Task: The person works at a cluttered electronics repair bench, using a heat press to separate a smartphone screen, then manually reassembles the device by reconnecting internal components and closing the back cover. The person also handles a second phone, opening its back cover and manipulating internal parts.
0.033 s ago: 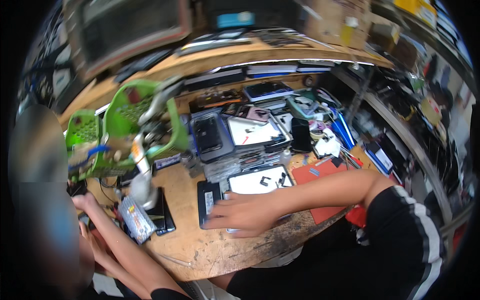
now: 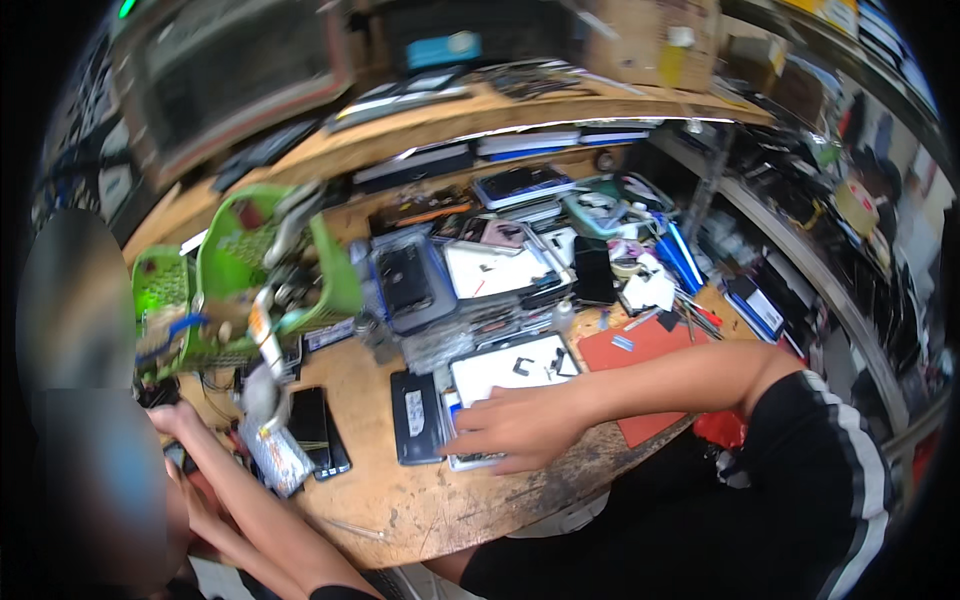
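Note:
My right hand (image 2: 520,425), palm down with fingers apart and pointing left, lies over the near left part of a dark-rimmed tray with a white surface (image 2: 490,374). Small black parts (image 2: 523,366) sit on that surface beyond the hand. What lies under my fingers is mostly hidden. Left of my fingertips is a dark phone-shaped panel (image 2: 416,420) with a pale label. At the lower left, two bare forearms (image 2: 255,505) run close together beside a blurred person (image 2: 85,310). I cannot tell whether one is my left arm; the hands there are partly hidden.
Green baskets (image 2: 335,285) full of tools stand at the left, behind a silvery wrapped packet (image 2: 280,462) and dark phones (image 2: 315,430). Stacked trays (image 2: 410,275) fill the back. A red-orange mat (image 2: 640,360) lies under my right forearm. A wooden shelf (image 2: 560,110) spans above.
My right hand has drawn back to the right, off the dark panel, which now shows fully. The whole view has shifted slightly.

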The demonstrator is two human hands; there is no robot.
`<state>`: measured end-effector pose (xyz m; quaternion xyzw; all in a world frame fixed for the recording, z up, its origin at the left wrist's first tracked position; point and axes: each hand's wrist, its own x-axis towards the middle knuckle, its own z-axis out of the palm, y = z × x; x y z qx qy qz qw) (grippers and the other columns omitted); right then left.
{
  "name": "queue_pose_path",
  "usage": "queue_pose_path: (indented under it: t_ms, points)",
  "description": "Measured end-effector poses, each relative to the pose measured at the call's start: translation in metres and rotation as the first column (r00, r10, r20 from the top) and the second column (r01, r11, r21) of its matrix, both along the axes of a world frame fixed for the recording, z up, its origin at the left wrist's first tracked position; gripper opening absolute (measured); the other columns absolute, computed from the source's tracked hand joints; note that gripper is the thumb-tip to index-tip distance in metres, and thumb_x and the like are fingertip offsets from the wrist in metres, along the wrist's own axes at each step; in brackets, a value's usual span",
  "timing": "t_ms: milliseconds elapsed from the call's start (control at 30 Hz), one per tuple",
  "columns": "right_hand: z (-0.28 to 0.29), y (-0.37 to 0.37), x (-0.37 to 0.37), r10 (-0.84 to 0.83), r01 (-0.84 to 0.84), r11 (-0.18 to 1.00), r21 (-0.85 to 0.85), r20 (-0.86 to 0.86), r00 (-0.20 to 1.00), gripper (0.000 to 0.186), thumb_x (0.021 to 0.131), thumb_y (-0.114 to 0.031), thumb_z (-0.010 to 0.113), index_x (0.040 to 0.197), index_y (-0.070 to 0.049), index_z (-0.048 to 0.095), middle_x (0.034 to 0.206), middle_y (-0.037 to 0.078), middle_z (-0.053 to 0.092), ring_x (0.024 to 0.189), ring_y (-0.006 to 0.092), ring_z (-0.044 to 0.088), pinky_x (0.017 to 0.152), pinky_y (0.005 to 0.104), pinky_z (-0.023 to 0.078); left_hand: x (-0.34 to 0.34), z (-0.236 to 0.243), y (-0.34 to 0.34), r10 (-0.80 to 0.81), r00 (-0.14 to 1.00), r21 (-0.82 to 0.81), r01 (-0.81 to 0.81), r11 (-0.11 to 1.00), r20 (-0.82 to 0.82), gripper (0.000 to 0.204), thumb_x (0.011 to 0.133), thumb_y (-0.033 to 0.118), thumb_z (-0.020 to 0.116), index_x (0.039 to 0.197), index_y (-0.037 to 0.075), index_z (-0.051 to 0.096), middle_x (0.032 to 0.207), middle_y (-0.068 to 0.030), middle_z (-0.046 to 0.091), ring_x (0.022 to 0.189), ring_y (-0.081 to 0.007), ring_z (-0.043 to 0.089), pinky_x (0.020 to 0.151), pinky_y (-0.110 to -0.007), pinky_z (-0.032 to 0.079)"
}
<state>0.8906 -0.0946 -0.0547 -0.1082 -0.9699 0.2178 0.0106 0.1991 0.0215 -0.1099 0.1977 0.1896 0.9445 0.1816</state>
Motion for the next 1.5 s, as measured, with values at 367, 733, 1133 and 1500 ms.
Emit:
queue_pose_path:
  t_ms: [367,733,1133,1500]
  points:
    - [0.026,-0.07,0.219,-0.697,0.577,0.701,-0.42,-0.228,0.68,0.042,0.104,-0.014,0.071,0.141,0.004,0.064,0.12,0.018,0.074,0.106,0.0249,0.075,0.093,0.0375,0.062,0.185,0.039,-0.038,-0.007,0.992,0.001,0.007,1.0,-0.124,0.061,0.107,0.059,0.053,0.107,0.002,0.075,0.102,-0.016,0.078,0.098,-0.0334,0.075,0.095,-0.05,0.062]
    - [0.0,-0.115,0.288,-0.657,0.525,0.75,-0.401,-0.365,0.659,0.04,0.103,-0.016,0.073,0.137,0.004,0.066,0.117,0.019,0.076,0.097,0.03,0.079,0.087,0.0419,0.063,0.601,-0.013,-0.204,-0.535,0.838,-0.003,0.537,0.843,-0.107,0.068,0.109,0.063,0.051,0.139,0.003,0.061,0.117,-0.0178,0.072,0.111,-0.033,0.069,0.112,-0.05,0.053]
    - [-0.046,-0.132,0.305,-0.497,0.382,0.867,-0.319,-0.59,0.636,0.089,0.083,-0.043,0.092,0.151,0.0,0.054,0.135,0.02,0.065,0.127,0.0402,0.064,0.109,0.05,0.052,0.785,-0.027,-0.276,-0.702,0.707,-0.246,0.667,0.703,-0.088,0.067,0.107,0.055,0.054,0.159,0.015,0.042,0.124,-0.0158,0.068,0.116,-0.0304,0.068,0.119,-0.054,0.048]
    - [-0.077,-0.128,0.307,-0.528,0.534,0.813,-0.235,-0.685,0.502,0.092,0.079,-0.036,0.093,0.152,0.003,0.053,0.127,0.021,0.068,0.118,0.0383,0.069,0.104,0.049,0.054,0.812,-0.033,-0.253,-0.703,0.71,-0.361,0.645,0.673,-0.043,0.07,0.108,0.057,0.054,0.158,0.009,0.044,0.132,-0.0205,0.07,0.119,-0.0336,0.071,0.112,-0.053,0.056]
